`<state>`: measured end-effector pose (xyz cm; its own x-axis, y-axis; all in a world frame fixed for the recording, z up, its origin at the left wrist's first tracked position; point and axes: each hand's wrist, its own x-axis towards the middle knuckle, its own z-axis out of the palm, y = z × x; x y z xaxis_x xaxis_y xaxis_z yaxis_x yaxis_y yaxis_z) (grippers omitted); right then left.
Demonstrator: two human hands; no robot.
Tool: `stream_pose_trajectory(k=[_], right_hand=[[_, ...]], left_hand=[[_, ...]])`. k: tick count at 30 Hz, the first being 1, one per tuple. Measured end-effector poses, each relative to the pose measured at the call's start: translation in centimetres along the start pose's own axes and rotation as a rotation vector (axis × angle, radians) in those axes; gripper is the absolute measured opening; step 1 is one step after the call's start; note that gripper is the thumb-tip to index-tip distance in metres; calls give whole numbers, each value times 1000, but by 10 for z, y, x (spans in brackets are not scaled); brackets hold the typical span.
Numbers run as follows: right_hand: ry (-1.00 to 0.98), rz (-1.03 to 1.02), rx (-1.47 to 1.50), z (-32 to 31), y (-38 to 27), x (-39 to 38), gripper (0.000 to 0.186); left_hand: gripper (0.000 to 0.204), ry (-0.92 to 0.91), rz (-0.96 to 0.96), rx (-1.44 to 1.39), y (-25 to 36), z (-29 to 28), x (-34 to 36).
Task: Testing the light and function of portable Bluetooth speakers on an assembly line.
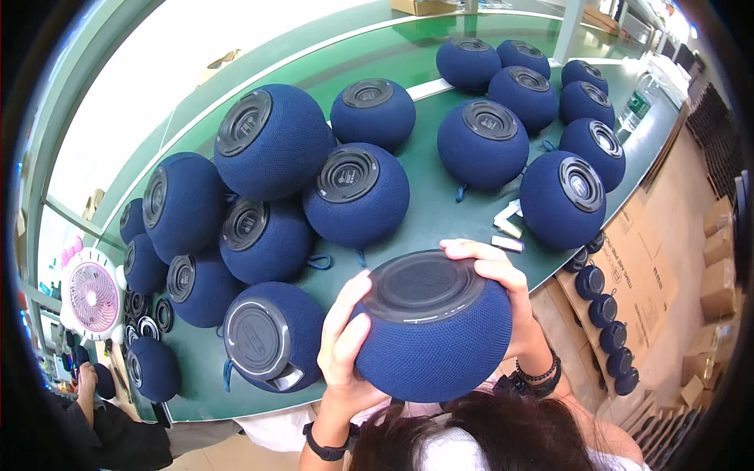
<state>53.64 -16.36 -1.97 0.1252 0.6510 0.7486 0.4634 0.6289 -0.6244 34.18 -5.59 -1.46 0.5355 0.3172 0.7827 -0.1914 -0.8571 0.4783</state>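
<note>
Between my two hands is a round speaker (440,353) covered in dark blue mesh fabric, tilted so its flat black round face points up. My left hand (343,341) grips its left side, fingertips at the edge of the black face. On the right side my right hand (503,286) wraps round it, fingers lying on the rim. Just left of my left hand, another blue speaker (302,314) lies on the green table (428,228) with its black panel and shiny handle-like ring showing. Small white and green pieces (509,228) lie beyond my right hand.
Several blue speakers (275,141) crowd the left, some stacked; more (483,145) stand at the back right. A pink and white fan (93,294) and black rings (147,326) are at left. A plastic bottle (638,102) stands far right. Another person's hand (85,379) shows at lower left.
</note>
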Motion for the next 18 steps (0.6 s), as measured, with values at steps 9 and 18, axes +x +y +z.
stream_pose_trajectory(k=[9, 18], right_hand=[[4, 0, -329, -5, -33, 25, 85], [85, 179, 15, 2, -35, 15, 122]], left_hand=[[79, -223, -145, 80, 27, -5, 35], [132, 105, -474, -494, 3, -3, -14]])
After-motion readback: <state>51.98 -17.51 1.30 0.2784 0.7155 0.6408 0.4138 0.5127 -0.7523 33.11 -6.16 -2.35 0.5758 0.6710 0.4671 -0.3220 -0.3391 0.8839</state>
